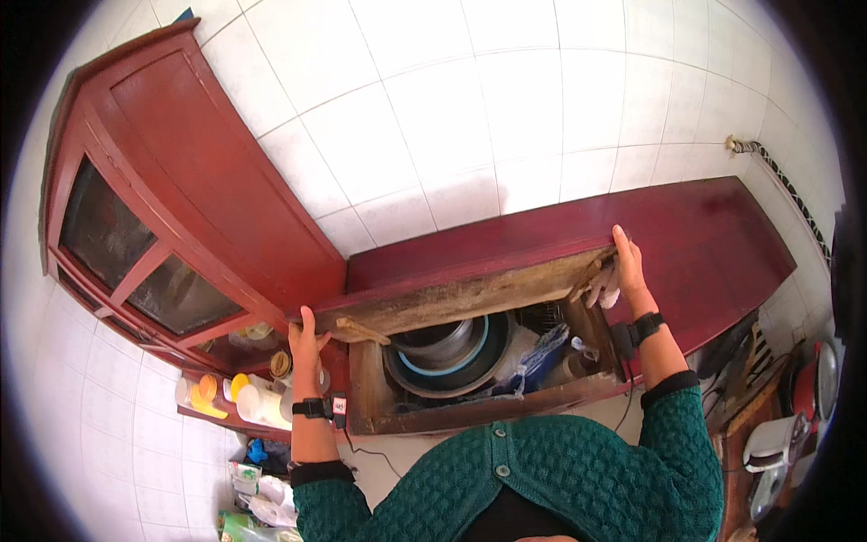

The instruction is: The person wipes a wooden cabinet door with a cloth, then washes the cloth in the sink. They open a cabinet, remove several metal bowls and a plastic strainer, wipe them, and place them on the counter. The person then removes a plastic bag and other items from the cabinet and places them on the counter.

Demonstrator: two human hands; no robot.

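A red wooden lid [474, 271] stands tilted up over a red wooden chest, its bare wood underside facing me. My left hand [306, 349] grips the lid's left end, thumb on top. At the right end, my right hand [626, 271] holds the lid, its fingers curled under beside a wooden cleat [589, 279]. Below the lid, the chest's opening [488, 408] shows nested basins [443, 370], one with a light-blue rim. To their right lie a blue bundle in clear plastic [538, 362] and a dark wire rack [542, 317], partly hidden.
A red cabinet with glass panes [183, 291] rises at the left. Jars with yellow and orange lids [240, 389] stand on a ledge below it. The fixed chest top [704, 237] extends right. Pots [775, 440] sit at the far right; plastic bags [271, 498] lie lower left.
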